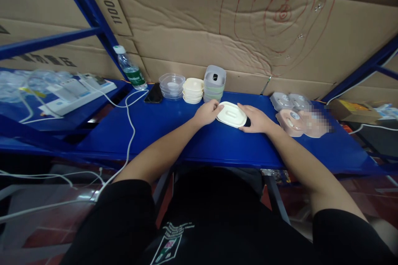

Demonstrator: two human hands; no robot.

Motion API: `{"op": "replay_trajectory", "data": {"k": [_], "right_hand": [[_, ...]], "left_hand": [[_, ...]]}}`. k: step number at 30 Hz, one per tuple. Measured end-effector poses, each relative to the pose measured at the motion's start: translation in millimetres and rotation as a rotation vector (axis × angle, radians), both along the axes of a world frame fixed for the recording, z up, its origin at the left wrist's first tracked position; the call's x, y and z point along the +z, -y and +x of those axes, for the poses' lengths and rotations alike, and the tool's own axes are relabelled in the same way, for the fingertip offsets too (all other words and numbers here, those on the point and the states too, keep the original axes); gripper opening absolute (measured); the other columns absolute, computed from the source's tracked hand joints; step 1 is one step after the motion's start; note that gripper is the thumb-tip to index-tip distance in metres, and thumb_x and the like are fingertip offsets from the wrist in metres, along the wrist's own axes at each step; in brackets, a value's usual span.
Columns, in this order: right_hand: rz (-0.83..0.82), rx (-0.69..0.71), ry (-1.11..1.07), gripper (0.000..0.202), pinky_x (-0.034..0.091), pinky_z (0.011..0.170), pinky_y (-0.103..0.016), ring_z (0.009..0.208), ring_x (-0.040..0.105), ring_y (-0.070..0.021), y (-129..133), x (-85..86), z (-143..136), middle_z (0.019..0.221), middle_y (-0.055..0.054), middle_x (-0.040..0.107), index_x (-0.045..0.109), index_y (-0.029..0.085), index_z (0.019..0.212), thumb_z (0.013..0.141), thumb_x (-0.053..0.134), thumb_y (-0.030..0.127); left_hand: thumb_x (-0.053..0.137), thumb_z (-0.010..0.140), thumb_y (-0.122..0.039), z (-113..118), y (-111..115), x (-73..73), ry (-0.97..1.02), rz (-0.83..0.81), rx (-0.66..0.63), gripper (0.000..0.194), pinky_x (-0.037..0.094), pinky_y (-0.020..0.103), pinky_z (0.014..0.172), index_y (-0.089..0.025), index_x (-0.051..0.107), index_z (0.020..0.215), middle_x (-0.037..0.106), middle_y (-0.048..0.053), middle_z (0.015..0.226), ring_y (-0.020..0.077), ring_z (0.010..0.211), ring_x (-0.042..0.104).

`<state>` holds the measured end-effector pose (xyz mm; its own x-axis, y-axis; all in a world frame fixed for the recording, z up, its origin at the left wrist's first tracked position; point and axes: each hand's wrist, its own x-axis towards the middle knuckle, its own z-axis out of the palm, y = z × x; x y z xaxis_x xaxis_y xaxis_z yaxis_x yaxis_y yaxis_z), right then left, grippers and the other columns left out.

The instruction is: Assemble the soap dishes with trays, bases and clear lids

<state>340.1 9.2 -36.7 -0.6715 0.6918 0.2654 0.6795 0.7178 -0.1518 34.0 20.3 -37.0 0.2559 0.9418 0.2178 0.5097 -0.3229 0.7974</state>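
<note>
A cream oval plastic lid (231, 114) with a raised ridge in its middle lies level just over the blue table, between my hands. My left hand (207, 113) grips its left end, thumb along the edge. On the other end my right hand (255, 119) is closed, fingers at the far side and thumb at the near side. Something small and black (248, 122) shows beside the right palm. What sits under the lid is hidden. Just behind stand a stack of cream tubs (193, 91), a stack of clear tubs (172, 87) and a grey and green stack (214, 85).
Lidded grey boxes (282, 102) and pink boxes (291, 123) lie at the right. A water bottle (132, 70) and a dark phone (154, 93) stand and lie at the back left. A white cable (133, 128) crosses the blue table (174, 145). Cardboard (186, 29) walls the back.
</note>
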Motion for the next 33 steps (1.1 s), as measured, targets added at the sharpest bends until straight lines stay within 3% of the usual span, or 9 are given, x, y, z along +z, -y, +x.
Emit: {"op": "replay_trajectory", "data": {"k": [4, 11, 17, 22, 27, 33], "right_hand": [[-0.039, 0.025, 0.031, 0.115, 0.048, 0.129, -0.069, 0.156, 0.057, -0.0501, -3.5, -4.5, 1.6, 0.175, -0.022, 0.053, 0.029, 0.017, 0.182, 0.088, 0.079, 0.059], [-0.082, 0.08, 0.027, 0.106, 0.046, 0.128, -0.073, 0.158, 0.055, -0.0504, -9.6, -8.6, 4.0, 0.176, -0.021, 0.051, 0.037, 0.015, 0.18, 0.09, 0.076, 0.056], [-0.079, 0.13, 0.018, 0.093, 0.044, 0.132, -0.069, 0.161, 0.053, -0.0459, -12.3, -9.1, 5.4, 0.179, -0.019, 0.048, 0.045, 0.016, 0.176, 0.094, 0.071, 0.051], [-0.073, 0.12, -0.002, 0.094, 0.044, 0.133, -0.067, 0.162, 0.052, -0.0445, -9.4, -7.4, 2.4, 0.177, -0.02, 0.051, 0.048, 0.018, 0.175, 0.099, 0.071, 0.068], [-0.067, 0.105, -0.012, 0.098, 0.045, 0.131, -0.069, 0.159, 0.056, -0.0467, -9.5, -7.9, 0.8, 0.173, -0.022, 0.056, 0.053, 0.017, 0.171, 0.097, 0.07, 0.08], [-0.061, 0.105, -0.025, 0.1, 0.048, 0.129, -0.069, 0.156, 0.059, -0.0469, -10.4, -7.0, 0.0, 0.17, -0.02, 0.06, 0.057, 0.021, 0.169, 0.095, 0.07, 0.085]], "left_hand": [[0.054, 0.11, -0.05, -8.5, 2.8, 4.8, -0.402, 0.13, 0.01, 0.038, 0.058, 0.041, 0.089, -0.02, 0.075, 0.102, 0.082, 0.013, 0.108, 0.0304, 0.105, 0.077], [0.051, 0.109, -0.056, -8.3, 4.4, 7.4, -0.599, 0.173, -0.024, 0.05, 0.059, 0.04, 0.087, -0.02, 0.084, 0.099, 0.079, 0.013, 0.108, 0.0306, 0.103, 0.076], [0.063, 0.104, -0.05, -7.0, 6.0, 8.5, -0.577, 0.21, -0.008, 0.037, 0.06, 0.041, 0.089, -0.022, 0.086, 0.11, 0.08, 0.012, 0.111, 0.0305, 0.103, 0.076], [0.06, 0.108, -0.044, -13.9, 7.0, 26.5, -0.311, 0.441, 0.184, 0.035, 0.06, 0.041, 0.099, -0.023, 0.083, 0.125, 0.08, 0.011, 0.121, 0.0301, 0.114, 0.076], [0.058, 0.111, -0.048, -34.9, -5.8, 45.1, -0.189, 0.573, 0.368, 0.05, 0.057, 0.041, 0.111, -0.026, 0.066, 0.156, 0.064, 0.015, 0.154, 0.0341, 0.138, 0.066], [0.059, 0.11, -0.048, -39.2, -26.6, 40.9, -0.265, 0.466, 0.353, 0.059, 0.056, 0.053, 0.117, -0.029, 0.056, 0.165, 0.046, 0.017, 0.176, 0.0413, 0.15, 0.06]]}}
